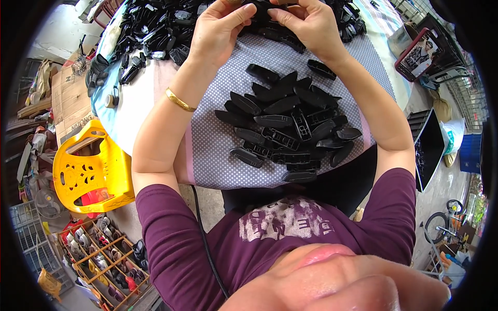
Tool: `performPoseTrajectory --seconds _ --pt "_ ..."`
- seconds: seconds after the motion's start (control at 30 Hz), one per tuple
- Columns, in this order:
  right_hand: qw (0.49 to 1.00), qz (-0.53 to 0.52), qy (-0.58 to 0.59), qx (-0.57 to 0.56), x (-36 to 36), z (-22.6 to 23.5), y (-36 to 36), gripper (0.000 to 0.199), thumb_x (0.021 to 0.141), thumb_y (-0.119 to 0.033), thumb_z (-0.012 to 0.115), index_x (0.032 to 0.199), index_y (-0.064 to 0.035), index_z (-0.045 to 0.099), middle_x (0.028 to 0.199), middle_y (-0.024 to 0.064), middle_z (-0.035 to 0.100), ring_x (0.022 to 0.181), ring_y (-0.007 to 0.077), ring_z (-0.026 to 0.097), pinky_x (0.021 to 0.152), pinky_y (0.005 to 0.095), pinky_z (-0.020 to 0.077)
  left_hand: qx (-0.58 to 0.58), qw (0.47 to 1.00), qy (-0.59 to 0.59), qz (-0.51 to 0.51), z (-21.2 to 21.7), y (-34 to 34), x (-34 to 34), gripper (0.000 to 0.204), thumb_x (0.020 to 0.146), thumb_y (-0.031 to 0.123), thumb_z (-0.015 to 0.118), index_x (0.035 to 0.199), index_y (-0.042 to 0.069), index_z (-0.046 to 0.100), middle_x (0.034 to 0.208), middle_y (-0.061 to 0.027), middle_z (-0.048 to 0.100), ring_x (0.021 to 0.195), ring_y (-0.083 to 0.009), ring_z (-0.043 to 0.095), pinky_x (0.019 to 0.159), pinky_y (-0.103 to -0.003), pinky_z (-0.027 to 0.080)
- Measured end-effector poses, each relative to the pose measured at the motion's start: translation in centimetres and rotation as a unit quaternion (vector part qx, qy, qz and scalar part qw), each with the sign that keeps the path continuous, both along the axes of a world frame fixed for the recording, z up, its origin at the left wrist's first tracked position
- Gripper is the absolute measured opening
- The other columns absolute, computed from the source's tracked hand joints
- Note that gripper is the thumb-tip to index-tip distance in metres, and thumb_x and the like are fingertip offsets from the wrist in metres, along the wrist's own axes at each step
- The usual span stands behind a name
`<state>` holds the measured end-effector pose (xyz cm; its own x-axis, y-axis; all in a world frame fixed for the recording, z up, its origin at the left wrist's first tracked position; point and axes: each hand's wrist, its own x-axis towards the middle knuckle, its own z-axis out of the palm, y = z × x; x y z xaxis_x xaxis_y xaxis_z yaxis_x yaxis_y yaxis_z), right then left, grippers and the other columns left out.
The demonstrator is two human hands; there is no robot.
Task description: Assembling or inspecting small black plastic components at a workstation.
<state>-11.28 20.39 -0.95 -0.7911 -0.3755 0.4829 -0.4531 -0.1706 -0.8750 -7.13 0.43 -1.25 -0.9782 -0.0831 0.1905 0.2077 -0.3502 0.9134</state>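
At the top edge of the head view, my left hand (223, 28) and my right hand (308, 26) are close together, thumbs pressed against bent fingers. What they pinch is hard to make out against the dark parts behind them. Beyond and around them spreads a large heap of small black plastic parts (155, 26). Between my forearms, nearer my body, lies a looser pile of long black plastic pieces (275, 122). Some show a smooth rounded side, others a slotted inner side. Both piles rest on a table with a grey-white patterned cloth (218, 166).
A phone (419, 54) stands propped up at the table's right. To the left is a yellow plastic chair (114, 171), with a shoe rack (104, 259) below it. A black bin (429, 147) stands right of my elbow. A black cable (202, 233) hangs along my body.
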Motion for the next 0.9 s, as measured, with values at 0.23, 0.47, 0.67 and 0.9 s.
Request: performPoseTrajectory --seconds 0.23,0.47,0.67,0.9 --pt "1.0 -0.024 0.008 0.018 0.9 0.9 0.4 0.035 0.09 0.002 0.075 0.124 0.0051 0.067 0.11 0.0089 0.072 0.096 0.0129 0.069 0.089 0.0266 0.0564 -0.037 0.999 0.016 0.001 0.3 0.8 0.5 0.036 0.093 -0.002 0.073 0.128 0.001 0.069 0.1 -0.0016 0.072 0.08 -0.0073 0.063 0.071 -0.02 0.051" --pt "0.972 -0.07 0.215 0.064 2.3 1.9 0.4 0.028 0.084 0.001 0.076 0.112 0.0045 0.073 0.094 0.0097 0.07 0.084 0.0146 0.069 0.074 0.0272 0.0556 -0.03 0.999 0.028 0.028 -0.5 0.9 0.5 0.036 0.092 -0.004 0.072 0.128 -0.001 0.069 0.108 -0.0064 0.075 0.088 -0.0101 0.068 0.079 -0.022 0.055" --pt "0.966 -0.134 0.179 0.132 3.8 2.7 0.3 0.026 0.081 -0.003 0.081 0.105 0.0033 0.073 0.091 0.0097 0.067 0.078 0.0151 0.067 0.069 0.0289 0.0544 -0.027 0.998 0.035 0.049 0.7 2.7 1.7 0.036 0.093 -0.005 0.071 0.128 -0.003 0.068 0.114 -0.0093 0.074 0.096 -0.0132 0.07 0.087 -0.025 0.057" --pt "0.998 -0.021 -0.004 0.06 3.0 2.5 -0.3 0.02 0.084 -0.01 0.083 0.1 -0.0018 0.072 0.091 0.0093 0.068 0.083 0.0126 0.067 0.074 0.0304 0.0549 0.053 0.998 0.027 -0.01 1.5 1.5 1.9 0.03 0.097 -0.005 0.064 0.126 -0.001 0.071 0.118 -0.0105 0.074 0.1 -0.0142 0.07 0.089 -0.025 0.056"
